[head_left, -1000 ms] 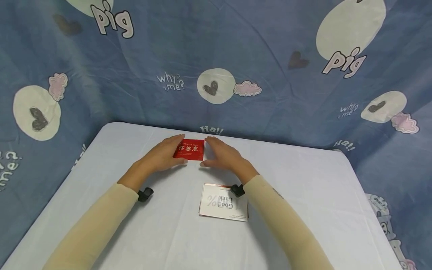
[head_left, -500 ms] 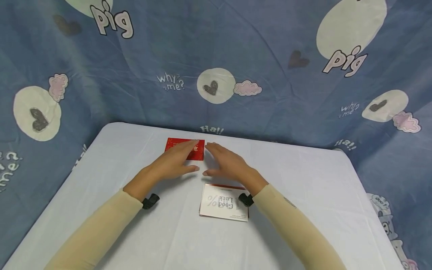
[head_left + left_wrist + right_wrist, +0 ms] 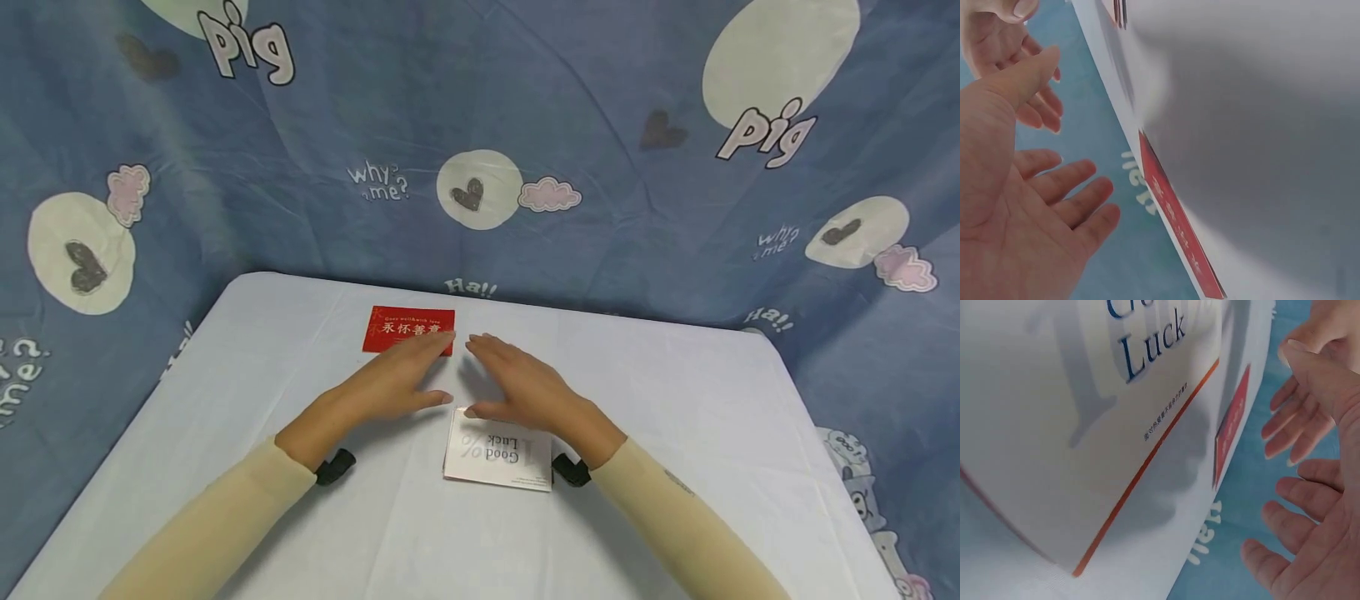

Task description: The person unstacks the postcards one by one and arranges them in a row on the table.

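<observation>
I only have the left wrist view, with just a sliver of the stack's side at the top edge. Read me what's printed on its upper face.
Observer: In the head view, the stack shows "Good Luck", upside down.
Operator: Tell me which hand overlaps it in that view.
Observer: The right hand overlaps its far edge.
Operator: Give me the sleeve colour.
Observer: Cream, on both the left sleeve and the right sleeve.
</observation>
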Demonstrator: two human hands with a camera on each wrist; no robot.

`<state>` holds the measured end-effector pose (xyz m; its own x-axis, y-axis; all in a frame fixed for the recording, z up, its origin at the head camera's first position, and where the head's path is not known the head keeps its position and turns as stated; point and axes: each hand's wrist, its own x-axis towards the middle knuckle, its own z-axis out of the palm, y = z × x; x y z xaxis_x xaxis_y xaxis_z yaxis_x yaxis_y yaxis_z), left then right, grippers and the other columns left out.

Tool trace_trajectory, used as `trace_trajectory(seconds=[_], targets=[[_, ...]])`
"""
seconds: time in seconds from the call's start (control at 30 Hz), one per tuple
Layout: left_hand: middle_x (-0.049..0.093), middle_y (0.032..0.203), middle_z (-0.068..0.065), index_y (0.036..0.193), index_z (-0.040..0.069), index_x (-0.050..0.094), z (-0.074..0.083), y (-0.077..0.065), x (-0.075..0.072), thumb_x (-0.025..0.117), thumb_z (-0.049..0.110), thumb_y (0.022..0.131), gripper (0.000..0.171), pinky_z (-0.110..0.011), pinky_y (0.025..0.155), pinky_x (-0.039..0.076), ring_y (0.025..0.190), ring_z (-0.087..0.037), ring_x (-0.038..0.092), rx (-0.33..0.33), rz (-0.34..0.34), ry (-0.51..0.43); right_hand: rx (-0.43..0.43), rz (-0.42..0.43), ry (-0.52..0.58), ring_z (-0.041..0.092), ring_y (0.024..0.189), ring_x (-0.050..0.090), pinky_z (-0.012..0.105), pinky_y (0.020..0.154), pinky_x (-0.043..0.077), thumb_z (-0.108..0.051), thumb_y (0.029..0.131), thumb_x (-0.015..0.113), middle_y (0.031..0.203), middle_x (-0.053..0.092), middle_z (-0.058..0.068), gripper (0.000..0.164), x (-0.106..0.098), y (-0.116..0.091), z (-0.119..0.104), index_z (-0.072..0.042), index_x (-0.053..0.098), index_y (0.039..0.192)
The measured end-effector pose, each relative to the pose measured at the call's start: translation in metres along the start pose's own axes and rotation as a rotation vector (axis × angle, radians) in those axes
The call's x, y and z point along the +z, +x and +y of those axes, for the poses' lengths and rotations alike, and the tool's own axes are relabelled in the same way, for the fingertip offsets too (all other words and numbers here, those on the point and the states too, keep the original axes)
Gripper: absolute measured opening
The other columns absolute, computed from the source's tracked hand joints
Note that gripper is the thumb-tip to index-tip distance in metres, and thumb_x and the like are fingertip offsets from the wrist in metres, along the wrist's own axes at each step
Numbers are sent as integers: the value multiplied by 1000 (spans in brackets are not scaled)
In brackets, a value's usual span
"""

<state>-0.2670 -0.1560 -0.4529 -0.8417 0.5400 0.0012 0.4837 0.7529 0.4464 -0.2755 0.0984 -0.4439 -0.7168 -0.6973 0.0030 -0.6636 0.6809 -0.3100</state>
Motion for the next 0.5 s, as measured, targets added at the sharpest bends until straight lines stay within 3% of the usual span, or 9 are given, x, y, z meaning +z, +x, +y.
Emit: trace_trajectory(seconds=[0.17,0.5], targets=[[38,165,-11,164,8,31,8,-5,3,82,38,91,94,-52,123,31,152,-32,35,37,-6,10,28,10,10,23,155,30,44,122,34,-49,89,82,167,37,4,92,-1,-16,1,-12,39,162],[40,164,-9,164,7,32,23,-18,23,81,42,91,95,-48,121,34,149,-30,40,61,-76,43,42,-10,64,24,150,40,44,118,40,-49,87,85,162,44,5,93,20,-50,3,-12,42,160]])
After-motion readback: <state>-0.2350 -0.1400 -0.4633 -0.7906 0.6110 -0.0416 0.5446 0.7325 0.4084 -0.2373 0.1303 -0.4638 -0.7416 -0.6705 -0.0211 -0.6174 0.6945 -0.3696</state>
